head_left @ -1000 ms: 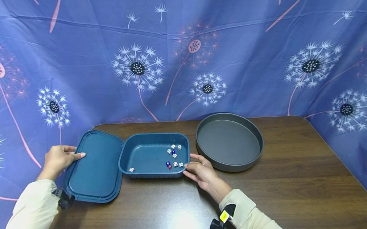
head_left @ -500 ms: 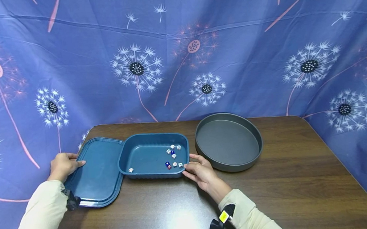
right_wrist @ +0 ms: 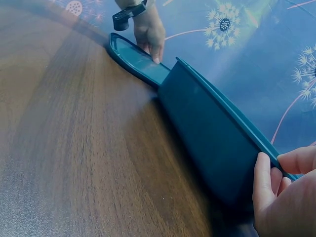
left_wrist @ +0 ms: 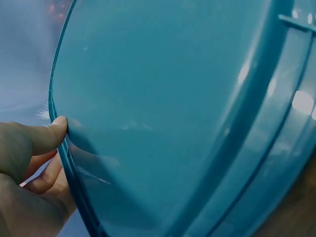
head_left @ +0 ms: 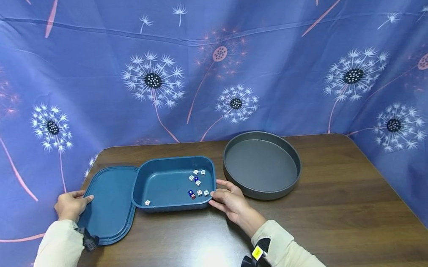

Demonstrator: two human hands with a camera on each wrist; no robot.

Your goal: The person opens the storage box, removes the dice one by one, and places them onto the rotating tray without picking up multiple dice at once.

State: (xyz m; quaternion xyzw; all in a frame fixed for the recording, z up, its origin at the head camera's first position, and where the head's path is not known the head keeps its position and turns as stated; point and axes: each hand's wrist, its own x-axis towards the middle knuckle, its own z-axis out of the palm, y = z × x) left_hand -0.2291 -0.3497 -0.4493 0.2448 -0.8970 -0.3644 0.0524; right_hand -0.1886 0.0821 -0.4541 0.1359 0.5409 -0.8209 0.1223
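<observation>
On the left of the table lies a flat blue rectangular lid (head_left: 109, 202) with a raised rim. My left hand (head_left: 70, 205) pinches its outer left edge, thumb on top and fingers beneath, as the left wrist view shows. Beside the lid stands a deep blue rectangular container (head_left: 161, 189), its left wall against the lid's right edge. Several small dice (head_left: 198, 183), white, blue and red, lie inside, mostly toward the right; one white die (head_left: 147, 203) sits at the front left. My right hand (head_left: 232, 200) holds the container's front right corner, with thumb at the rim and fingers along the outer wall.
A round dark grey pan (head_left: 262, 163) stands right of the container, close behind my right hand. The brown wooden table (head_left: 342, 207) runs on to the right and front. A blue cloth with dandelion prints (head_left: 268, 52) hangs behind the table.
My left hand has lowered the lid's outer side, so the lid has gone from tilted to flat beside the container. My right hand keeps its place on the container; the head view has shifted slightly.
</observation>
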